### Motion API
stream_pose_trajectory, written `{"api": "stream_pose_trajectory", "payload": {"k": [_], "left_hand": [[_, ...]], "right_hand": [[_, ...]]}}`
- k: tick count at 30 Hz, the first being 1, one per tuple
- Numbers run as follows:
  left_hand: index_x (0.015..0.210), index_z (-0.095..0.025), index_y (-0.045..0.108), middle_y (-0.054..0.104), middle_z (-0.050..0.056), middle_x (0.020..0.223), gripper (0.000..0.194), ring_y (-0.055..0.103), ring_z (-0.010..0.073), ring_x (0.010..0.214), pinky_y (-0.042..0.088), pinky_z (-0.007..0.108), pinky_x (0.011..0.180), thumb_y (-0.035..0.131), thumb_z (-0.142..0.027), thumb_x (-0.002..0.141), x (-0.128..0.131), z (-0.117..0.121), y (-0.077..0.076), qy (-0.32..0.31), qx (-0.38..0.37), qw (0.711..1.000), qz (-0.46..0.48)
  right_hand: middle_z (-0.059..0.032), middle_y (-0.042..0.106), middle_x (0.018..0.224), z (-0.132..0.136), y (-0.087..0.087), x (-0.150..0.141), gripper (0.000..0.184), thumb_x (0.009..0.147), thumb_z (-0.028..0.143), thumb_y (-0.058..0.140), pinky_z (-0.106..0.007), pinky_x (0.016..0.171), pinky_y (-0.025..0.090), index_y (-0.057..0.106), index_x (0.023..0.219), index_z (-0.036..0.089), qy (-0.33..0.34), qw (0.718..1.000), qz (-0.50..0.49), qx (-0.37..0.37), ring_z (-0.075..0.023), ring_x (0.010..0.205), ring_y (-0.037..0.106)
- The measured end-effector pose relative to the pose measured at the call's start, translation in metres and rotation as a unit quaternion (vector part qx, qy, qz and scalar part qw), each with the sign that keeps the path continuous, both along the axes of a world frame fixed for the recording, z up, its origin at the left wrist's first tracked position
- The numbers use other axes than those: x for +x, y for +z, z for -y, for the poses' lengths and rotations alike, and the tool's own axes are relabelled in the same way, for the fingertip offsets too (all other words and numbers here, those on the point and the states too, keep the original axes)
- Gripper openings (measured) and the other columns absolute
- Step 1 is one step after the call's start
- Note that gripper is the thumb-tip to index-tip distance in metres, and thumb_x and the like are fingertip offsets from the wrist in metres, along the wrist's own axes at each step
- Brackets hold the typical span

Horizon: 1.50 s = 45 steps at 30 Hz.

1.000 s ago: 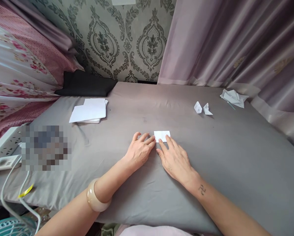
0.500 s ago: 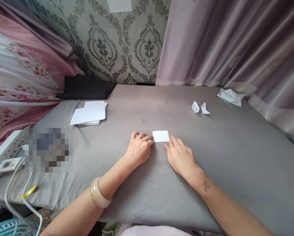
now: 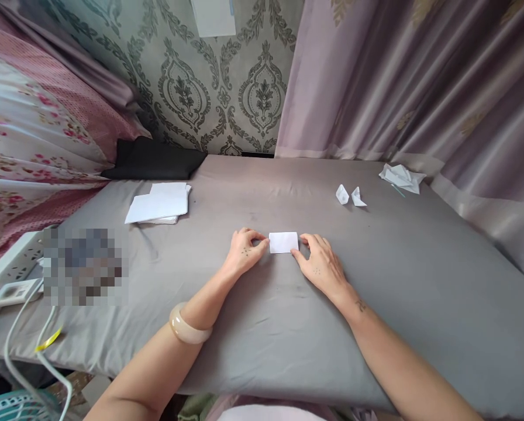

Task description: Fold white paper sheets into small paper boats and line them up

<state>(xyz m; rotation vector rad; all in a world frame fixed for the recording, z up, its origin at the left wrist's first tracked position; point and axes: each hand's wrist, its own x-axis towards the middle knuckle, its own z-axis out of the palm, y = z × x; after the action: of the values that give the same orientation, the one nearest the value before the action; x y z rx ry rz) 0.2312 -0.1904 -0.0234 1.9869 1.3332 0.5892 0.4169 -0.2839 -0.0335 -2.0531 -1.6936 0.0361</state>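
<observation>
Small white paper rectangle flat on cloth-covered table, between both hands. Left hand: thumb and forefinger narrowed together at paper's left edge; whether edge is pinched, cannot tell. Right hand: thumb at near right corner, fingertips beside right edge, thumb and fingers spread moderately wide. Pale bangle on left forearm. Sheet stack farther left; two small folded paper pieces farther right, beyond right hand.
</observation>
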Motion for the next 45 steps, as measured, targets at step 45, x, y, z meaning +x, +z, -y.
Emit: {"api": "stream_pose_trajectory", "payload": {"k": [45], "left_hand": [[0.109, -0.016, 0.055, 0.061, 0.011, 0.116, 0.032, 0.055, 0.0234, 0.109, 0.041, 0.038, 0.092, 0.042, -0.007, 0.081, 0.002, 0.029, -0.005, -0.188, 0.257, 0.934, -0.165]], "right_hand": [[-0.0092, 0.047, 0.145, -0.012, -0.004, -0.004, 0.046, 0.094, 0.008, 0.032, -0.043, 0.113, 0.031, 0.047, 0.138, 0.013, 0.234, 0.963, 0.134, -0.023, -0.0215, 0.136, 0.04]]}}
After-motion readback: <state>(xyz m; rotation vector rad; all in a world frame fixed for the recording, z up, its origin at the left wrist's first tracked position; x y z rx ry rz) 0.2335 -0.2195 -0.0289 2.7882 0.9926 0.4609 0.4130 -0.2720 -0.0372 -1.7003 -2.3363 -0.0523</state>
